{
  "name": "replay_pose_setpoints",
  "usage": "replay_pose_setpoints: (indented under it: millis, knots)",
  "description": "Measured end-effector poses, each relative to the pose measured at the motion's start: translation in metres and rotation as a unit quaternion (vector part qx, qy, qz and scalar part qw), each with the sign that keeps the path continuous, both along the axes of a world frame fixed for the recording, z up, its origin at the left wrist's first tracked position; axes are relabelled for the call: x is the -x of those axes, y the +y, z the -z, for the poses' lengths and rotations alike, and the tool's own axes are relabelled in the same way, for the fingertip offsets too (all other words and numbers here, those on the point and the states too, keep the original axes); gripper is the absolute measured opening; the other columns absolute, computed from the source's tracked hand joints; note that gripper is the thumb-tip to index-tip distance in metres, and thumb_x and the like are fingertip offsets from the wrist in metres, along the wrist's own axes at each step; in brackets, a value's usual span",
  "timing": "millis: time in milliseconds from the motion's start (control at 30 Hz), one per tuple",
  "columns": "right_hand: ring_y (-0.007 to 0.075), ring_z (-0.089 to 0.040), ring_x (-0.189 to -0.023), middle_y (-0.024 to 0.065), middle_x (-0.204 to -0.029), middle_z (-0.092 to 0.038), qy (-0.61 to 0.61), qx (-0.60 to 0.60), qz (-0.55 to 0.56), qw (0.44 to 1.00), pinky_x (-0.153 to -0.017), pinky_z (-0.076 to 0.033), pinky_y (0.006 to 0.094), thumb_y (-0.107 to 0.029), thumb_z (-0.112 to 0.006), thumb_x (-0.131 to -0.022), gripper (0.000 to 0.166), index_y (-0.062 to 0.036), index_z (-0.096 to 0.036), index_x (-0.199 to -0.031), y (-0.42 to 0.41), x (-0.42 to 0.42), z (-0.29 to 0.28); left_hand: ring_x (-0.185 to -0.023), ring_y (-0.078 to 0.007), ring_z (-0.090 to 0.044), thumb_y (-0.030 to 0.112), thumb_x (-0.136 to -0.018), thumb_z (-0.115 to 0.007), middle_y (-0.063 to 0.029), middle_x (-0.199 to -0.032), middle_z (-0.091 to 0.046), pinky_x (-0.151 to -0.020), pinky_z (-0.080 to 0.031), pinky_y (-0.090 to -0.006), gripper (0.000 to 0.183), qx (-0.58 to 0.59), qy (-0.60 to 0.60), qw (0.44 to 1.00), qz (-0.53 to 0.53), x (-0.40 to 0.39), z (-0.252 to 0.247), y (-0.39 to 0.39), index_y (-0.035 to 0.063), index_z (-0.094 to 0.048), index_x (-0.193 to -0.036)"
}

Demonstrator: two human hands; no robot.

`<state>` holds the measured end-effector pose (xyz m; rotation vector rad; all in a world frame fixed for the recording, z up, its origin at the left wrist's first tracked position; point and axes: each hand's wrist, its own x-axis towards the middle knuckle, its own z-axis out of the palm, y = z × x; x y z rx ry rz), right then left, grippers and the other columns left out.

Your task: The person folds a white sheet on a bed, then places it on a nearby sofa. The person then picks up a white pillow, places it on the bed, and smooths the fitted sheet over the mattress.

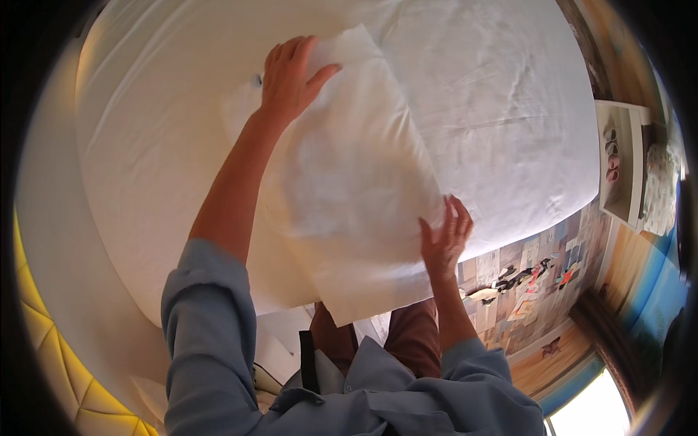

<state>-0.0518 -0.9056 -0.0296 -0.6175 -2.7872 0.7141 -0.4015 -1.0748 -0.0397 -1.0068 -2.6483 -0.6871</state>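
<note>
A white pillow [354,180] in a loose case lies on a bed covered with a white sheet [512,131]. One corner points away from me, and a loose flap of cloth hangs over the near bed edge. My left hand [289,76] lies on the far left part of the pillow, its thumb spread from the fingers. At the pillow's right edge, my right hand [450,234] touches the cloth with its fingers apart. Neither hand visibly pinches the fabric. The pillow's underside is hidden.
Yellow-lit padded panels [54,349] curve along the left. On the right stands an open white shelf [621,163] with small shoes, beside a patterned cushion [661,188]. Several dark and coloured items [518,280] lie on the patchwork-patterned floor. A bright window [591,409] is at the lower right.
</note>
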Motion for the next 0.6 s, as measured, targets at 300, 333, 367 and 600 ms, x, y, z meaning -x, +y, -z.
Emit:
replay_pose_setpoints:
  millis: [300,333,367,600]
  knots:
    - [0.0400,-0.061,-0.072,0.0189,-0.081,-0.062,-0.122,0.136,0.098,0.978,-0.061,-0.047,0.0460,-0.030,-0.064,-0.086,0.037,-0.0019,-0.054,-0.107,0.008,-0.080,0.009,-0.069,-0.0245,-0.055,0.058,-0.085,-0.053,-0.0097,-0.069,-0.057,-0.066,-0.043,-0.0387,0.057,0.153,-0.290,0.944,-0.033,0.073,-0.008,0.080,0.0022,-0.056,-0.073]
    - [0.0399,-0.061,-0.069,0.0184,-0.078,-0.062,-0.130,0.127,0.101,0.978,-0.059,-0.047,0.0461,-0.031,-0.063,-0.086,0.035,-0.0023,-0.054,-0.105,0.007,-0.084,0.012,-0.074,-0.0271,-0.058,0.058,-0.085,-0.051,-0.0123,-0.074,-0.060,-0.068,-0.044,-0.0404,0.057,0.149,-0.301,0.942,-0.024,0.075,-0.008,0.084,0.0028,-0.058,-0.074]
    - [0.0398,-0.060,-0.066,0.0179,-0.075,-0.062,-0.139,0.118,0.103,0.978,-0.057,-0.047,0.0463,-0.031,-0.063,-0.087,0.034,-0.0027,-0.055,-0.104,0.006,-0.087,0.014,-0.079,-0.0297,-0.060,0.058,-0.085,-0.050,-0.0149,-0.078,-0.063,-0.071,-0.045,-0.0421,0.057,0.145,-0.312,0.939,-0.017,0.076,-0.008,0.091,0.0034,-0.060,-0.076]
    - [0.0391,-0.060,-0.062,0.0187,-0.074,-0.062,-0.079,0.118,0.124,0.982,-0.054,-0.047,0.0443,-0.028,-0.061,-0.088,0.031,-0.0018,-0.056,-0.103,0.004,-0.095,0.031,-0.080,-0.0406,-0.060,0.028,-0.094,-0.047,-0.0225,-0.086,-0.064,-0.075,-0.047,-0.0448,0.034,-0.037,-0.053,0.998,-0.023,0.078,0.024,0.104,-0.0012,-0.064,-0.090]
